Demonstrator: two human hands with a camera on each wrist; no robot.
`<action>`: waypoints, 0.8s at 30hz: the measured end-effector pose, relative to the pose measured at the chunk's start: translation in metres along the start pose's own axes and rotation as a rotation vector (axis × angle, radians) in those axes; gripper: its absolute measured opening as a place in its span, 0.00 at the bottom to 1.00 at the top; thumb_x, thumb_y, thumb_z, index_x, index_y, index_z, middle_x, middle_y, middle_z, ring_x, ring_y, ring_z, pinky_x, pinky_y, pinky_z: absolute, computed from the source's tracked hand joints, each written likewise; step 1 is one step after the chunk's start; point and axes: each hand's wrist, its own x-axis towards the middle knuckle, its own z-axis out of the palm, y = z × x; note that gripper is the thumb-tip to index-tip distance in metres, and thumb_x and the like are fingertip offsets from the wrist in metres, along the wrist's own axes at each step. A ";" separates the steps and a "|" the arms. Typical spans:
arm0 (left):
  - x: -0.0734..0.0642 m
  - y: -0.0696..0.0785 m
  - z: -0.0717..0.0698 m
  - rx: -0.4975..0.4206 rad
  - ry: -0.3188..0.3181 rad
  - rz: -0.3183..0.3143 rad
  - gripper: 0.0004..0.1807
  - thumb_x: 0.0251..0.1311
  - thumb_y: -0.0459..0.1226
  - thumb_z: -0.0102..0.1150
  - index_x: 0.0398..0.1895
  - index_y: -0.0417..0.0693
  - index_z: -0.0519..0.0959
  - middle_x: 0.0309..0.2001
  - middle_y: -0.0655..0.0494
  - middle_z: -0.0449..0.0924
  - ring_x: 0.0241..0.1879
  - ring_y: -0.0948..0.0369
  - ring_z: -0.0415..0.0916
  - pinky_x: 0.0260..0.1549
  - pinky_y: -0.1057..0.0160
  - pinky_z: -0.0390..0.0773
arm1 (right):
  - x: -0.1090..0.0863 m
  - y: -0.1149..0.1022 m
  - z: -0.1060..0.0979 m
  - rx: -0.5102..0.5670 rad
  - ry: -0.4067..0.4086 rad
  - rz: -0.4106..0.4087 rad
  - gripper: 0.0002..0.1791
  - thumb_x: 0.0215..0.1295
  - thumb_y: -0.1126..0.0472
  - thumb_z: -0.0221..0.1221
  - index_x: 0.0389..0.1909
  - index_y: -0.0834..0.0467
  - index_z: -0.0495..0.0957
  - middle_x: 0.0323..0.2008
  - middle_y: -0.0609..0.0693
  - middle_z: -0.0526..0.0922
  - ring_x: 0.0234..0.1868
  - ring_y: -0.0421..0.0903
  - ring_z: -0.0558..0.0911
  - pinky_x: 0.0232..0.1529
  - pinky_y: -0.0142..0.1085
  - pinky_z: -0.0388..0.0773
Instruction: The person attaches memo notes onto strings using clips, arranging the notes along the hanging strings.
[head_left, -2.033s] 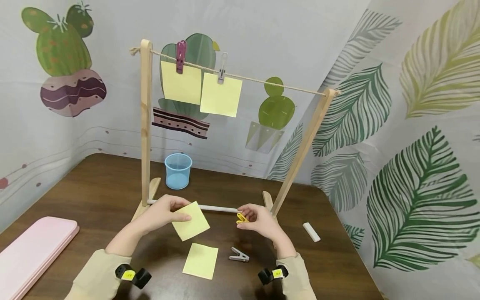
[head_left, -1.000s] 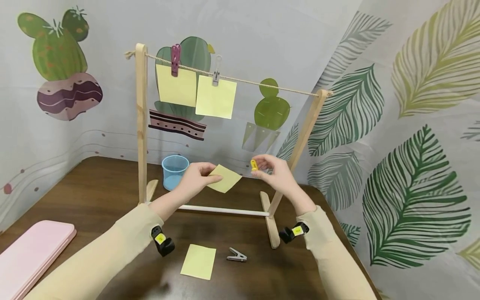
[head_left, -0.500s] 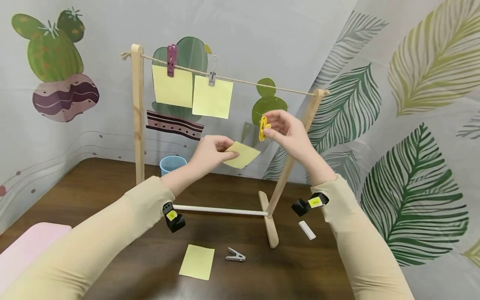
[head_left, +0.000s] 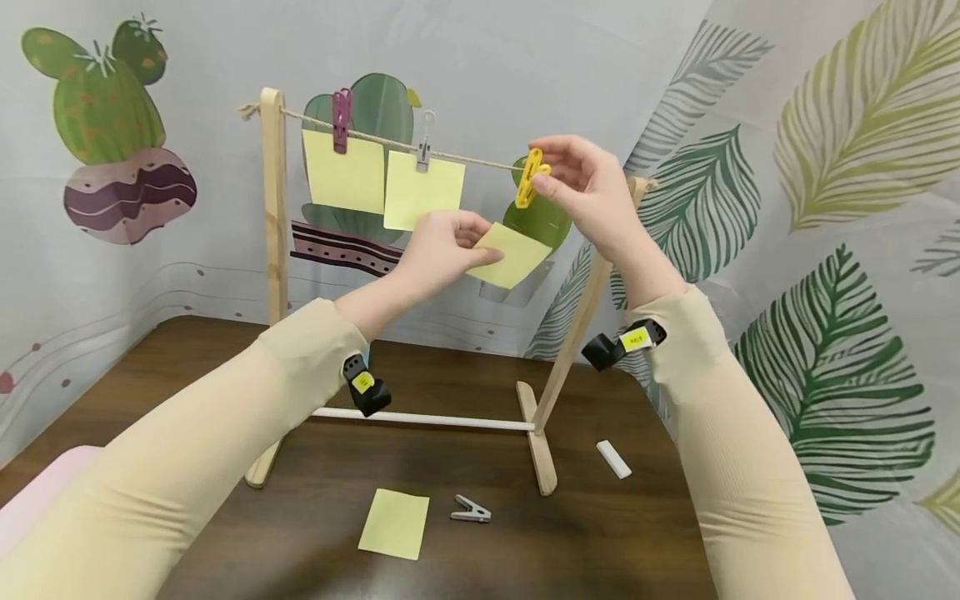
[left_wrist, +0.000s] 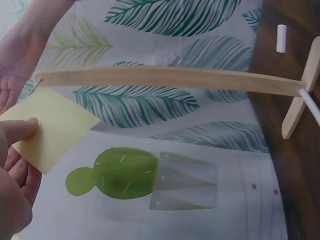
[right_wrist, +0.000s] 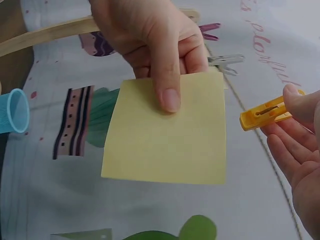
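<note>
My left hand (head_left: 447, 250) pinches a yellow sticky note (head_left: 513, 257) between thumb and fingers, below the string (head_left: 480, 160) and tilted. In the right wrist view the thumb lies across the face of that sticky note (right_wrist: 167, 140). My right hand (head_left: 588, 187) pinches a yellow clothespin (head_left: 531, 178) near the string, up and to the right of the note; whether it touches the string I cannot tell. On the string hang two more notes: one (head_left: 343, 175) under a purple clothespin (head_left: 341, 121), the other (head_left: 423, 190) under a grey clip (head_left: 423, 155).
A wooden frame with a left post (head_left: 273, 208) and a right post (head_left: 573, 350) carries the string. On the table (head_left: 585, 542) lie another sticky note (head_left: 395, 524), a grey clothespin (head_left: 471, 509) and a white block (head_left: 614, 459). A blue cup (right_wrist: 19, 111) stands behind my left arm.
Both hands have risen from near the tabletop toward the string, carrying the sticky note and the yellow clothespin. The left hand has also moved right. The hanging notes stay on the string.
</note>
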 end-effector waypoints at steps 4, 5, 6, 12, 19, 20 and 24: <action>0.011 0.007 -0.005 -0.006 0.037 0.010 0.14 0.55 0.35 0.70 0.43 0.39 0.84 0.42 0.45 0.87 0.43 0.56 0.85 0.44 0.63 0.81 | 0.013 -0.009 -0.003 0.023 0.027 0.010 0.18 0.64 0.70 0.60 0.55 0.67 0.76 0.39 0.44 0.83 0.42 0.40 0.82 0.48 0.28 0.77; 0.014 0.008 -0.006 -0.007 0.045 0.012 0.14 0.55 0.36 0.71 0.43 0.39 0.84 0.42 0.45 0.87 0.43 0.56 0.84 0.44 0.63 0.81 | 0.016 -0.011 -0.003 0.016 0.036 0.020 0.18 0.64 0.70 0.60 0.55 0.67 0.76 0.39 0.44 0.83 0.41 0.40 0.82 0.47 0.28 0.77; 0.016 0.009 -0.006 -0.014 0.052 0.015 0.14 0.55 0.36 0.71 0.43 0.39 0.84 0.42 0.45 0.87 0.44 0.56 0.84 0.45 0.64 0.81 | 0.019 -0.012 -0.003 0.008 0.046 0.029 0.17 0.64 0.69 0.60 0.54 0.66 0.77 0.39 0.44 0.83 0.41 0.40 0.82 0.47 0.28 0.77; 0.023 0.011 -0.007 -0.070 0.092 0.012 0.14 0.54 0.36 0.71 0.43 0.39 0.84 0.44 0.46 0.86 0.47 0.58 0.83 0.47 0.64 0.80 | 0.036 -0.017 0.001 0.003 0.139 0.076 0.15 0.63 0.70 0.62 0.51 0.66 0.79 0.35 0.45 0.83 0.37 0.39 0.83 0.46 0.28 0.78; 0.028 0.004 -0.006 -0.162 0.173 -0.053 0.18 0.55 0.35 0.70 0.49 0.36 0.82 0.47 0.42 0.85 0.49 0.56 0.83 0.45 0.65 0.79 | 0.045 -0.016 0.003 -0.001 0.212 0.115 0.14 0.60 0.71 0.64 0.48 0.66 0.81 0.33 0.46 0.83 0.35 0.39 0.83 0.47 0.29 0.80; 0.028 0.003 -0.006 -0.167 0.188 -0.060 0.19 0.55 0.35 0.70 0.49 0.36 0.82 0.48 0.42 0.85 0.50 0.56 0.82 0.46 0.65 0.79 | 0.045 -0.016 0.003 0.008 0.222 0.117 0.13 0.60 0.72 0.64 0.47 0.66 0.81 0.33 0.47 0.84 0.34 0.39 0.83 0.46 0.29 0.80; 0.028 -0.003 -0.006 -0.166 0.231 -0.083 0.21 0.55 0.36 0.71 0.51 0.36 0.81 0.49 0.42 0.84 0.51 0.55 0.82 0.49 0.63 0.79 | 0.045 -0.013 0.005 0.041 0.251 0.119 0.10 0.59 0.74 0.64 0.42 0.66 0.83 0.30 0.49 0.85 0.32 0.39 0.83 0.44 0.28 0.81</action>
